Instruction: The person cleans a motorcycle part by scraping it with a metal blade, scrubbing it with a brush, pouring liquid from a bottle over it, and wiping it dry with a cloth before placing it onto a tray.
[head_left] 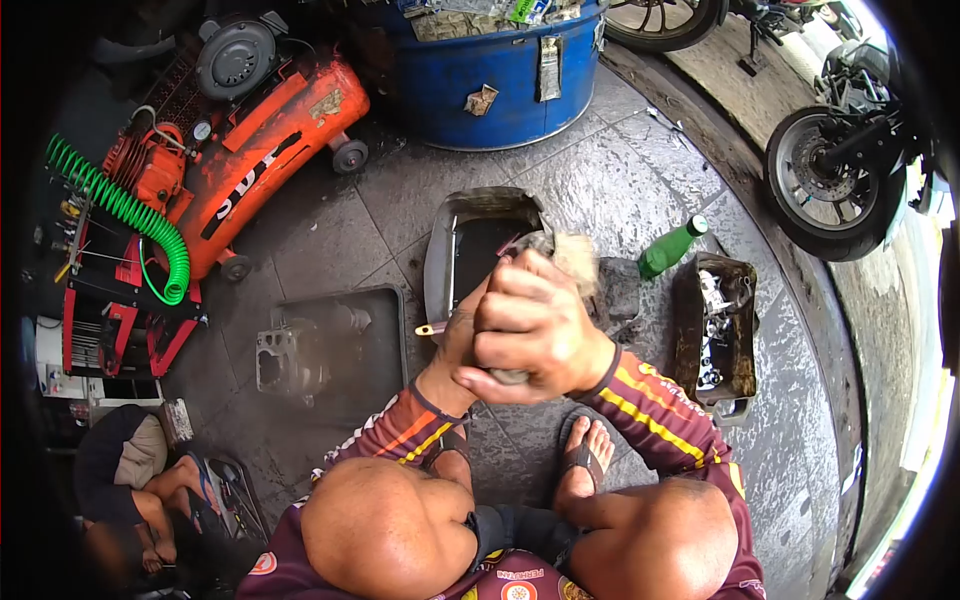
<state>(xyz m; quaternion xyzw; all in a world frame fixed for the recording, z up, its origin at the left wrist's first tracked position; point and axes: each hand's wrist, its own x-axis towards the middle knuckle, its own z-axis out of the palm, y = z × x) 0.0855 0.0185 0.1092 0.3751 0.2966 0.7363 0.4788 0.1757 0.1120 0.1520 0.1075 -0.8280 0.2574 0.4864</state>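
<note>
My right hand (545, 325) is closed over my left hand (468, 325), in front of my chest. A dirty beige-grey rag (575, 262) sticks out beyond the knuckles, and a grey bit shows under my right fingers. Most of my left fingers are hidden, and whether something is wrapped in the rag I cannot tell. Behind the hands stands a grimy basin (440, 250) with dark liquid. A thin pinkish handle (430, 329) with a hole at its end juts out left of my left wrist; its other end is hidden.
A black tray (385, 335) holding a metal engine casing (285, 360) lies left. At right are a green bottle (672, 248) and a bin of metal parts (715, 325). Farther off stand an orange compressor (270, 150), blue drum (490, 85) and motorcycle (830, 180). Another person (135, 470) sits lower left.
</note>
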